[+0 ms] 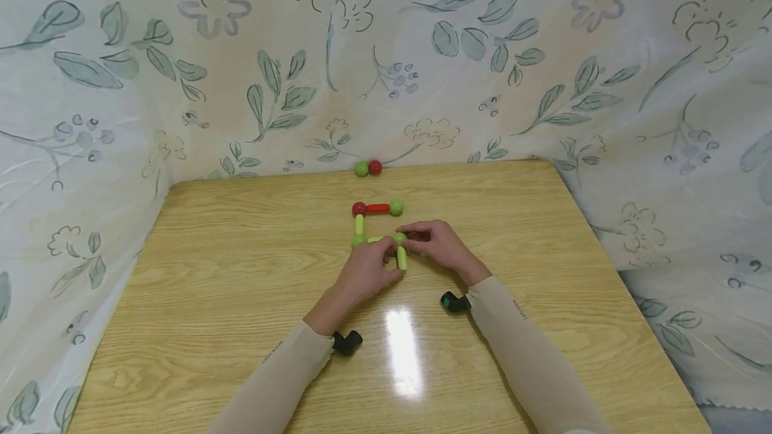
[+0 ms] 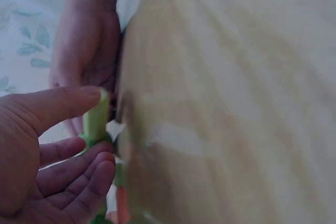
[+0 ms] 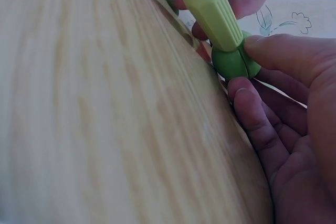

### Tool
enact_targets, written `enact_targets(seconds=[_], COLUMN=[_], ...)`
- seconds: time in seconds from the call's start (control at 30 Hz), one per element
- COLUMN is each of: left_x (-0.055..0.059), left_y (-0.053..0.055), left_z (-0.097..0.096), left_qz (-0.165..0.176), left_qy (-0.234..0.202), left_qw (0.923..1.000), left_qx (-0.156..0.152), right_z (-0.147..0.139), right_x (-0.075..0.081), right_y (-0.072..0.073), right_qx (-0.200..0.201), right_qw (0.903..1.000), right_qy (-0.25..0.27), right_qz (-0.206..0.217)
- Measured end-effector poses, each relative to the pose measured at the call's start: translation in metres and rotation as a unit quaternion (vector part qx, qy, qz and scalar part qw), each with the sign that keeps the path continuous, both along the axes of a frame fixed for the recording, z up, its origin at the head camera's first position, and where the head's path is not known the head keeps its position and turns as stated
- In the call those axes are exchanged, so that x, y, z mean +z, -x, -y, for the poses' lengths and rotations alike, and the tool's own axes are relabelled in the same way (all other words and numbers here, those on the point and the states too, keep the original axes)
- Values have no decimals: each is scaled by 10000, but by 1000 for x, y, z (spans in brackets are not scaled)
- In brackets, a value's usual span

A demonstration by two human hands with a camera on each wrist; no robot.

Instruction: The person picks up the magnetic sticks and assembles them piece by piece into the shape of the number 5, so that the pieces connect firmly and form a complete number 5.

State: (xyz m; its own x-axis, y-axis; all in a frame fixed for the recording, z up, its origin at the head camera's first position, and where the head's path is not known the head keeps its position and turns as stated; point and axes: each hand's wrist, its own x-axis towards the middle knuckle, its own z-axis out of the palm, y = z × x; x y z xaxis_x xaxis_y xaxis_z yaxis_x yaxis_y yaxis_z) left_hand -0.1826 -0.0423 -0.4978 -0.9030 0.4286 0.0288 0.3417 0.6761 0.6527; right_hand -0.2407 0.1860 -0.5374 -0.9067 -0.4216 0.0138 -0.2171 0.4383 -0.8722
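Observation:
A zigzag of toy balls and rods lies on the table. At its back, a dark red ball (image 1: 359, 209) joins a red rod (image 1: 378, 207) to a green ball (image 1: 396, 207). A yellow-green rod (image 1: 359, 225) runs from the red ball to another green ball, beside my left hand (image 1: 364, 270). At the near right corner, my right hand (image 1: 443, 246) pinches a green ball (image 3: 231, 65) between thumb and forefinger. From that ball sticks out a yellow-green rod (image 3: 214, 14); my left thumb presses its free end, with the left fingers at the ball.
A loose green ball (image 1: 361, 168) and a loose red ball (image 1: 375, 167) sit together at the table's back edge, against a floral cloth (image 1: 386, 106). A black wrist camera (image 1: 348, 343) sits on the left sleeve, another camera (image 1: 454, 302) on the right.

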Motion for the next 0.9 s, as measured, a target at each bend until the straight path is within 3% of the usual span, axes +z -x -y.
enact_targets(seconds=[0.43, 0.63, 0.9], left_x=[17, 24, 28], left_y=[16, 32, 48], left_z=[37, 59, 82], left_qz=[186, 166, 169], left_qy=[-802, -1107, -1135], left_qw=[9935, 9852, 9794], left_qx=[789, 1301, 1664], right_z=[-1, -1, 0], right_x=[0, -2, -3], right_y=[1, 1, 1], right_qx=[87, 67, 41], right_qw=[9998, 9996, 9996], right_qy=[-118, -212, -240], right_qz=[-148, -190, -145])
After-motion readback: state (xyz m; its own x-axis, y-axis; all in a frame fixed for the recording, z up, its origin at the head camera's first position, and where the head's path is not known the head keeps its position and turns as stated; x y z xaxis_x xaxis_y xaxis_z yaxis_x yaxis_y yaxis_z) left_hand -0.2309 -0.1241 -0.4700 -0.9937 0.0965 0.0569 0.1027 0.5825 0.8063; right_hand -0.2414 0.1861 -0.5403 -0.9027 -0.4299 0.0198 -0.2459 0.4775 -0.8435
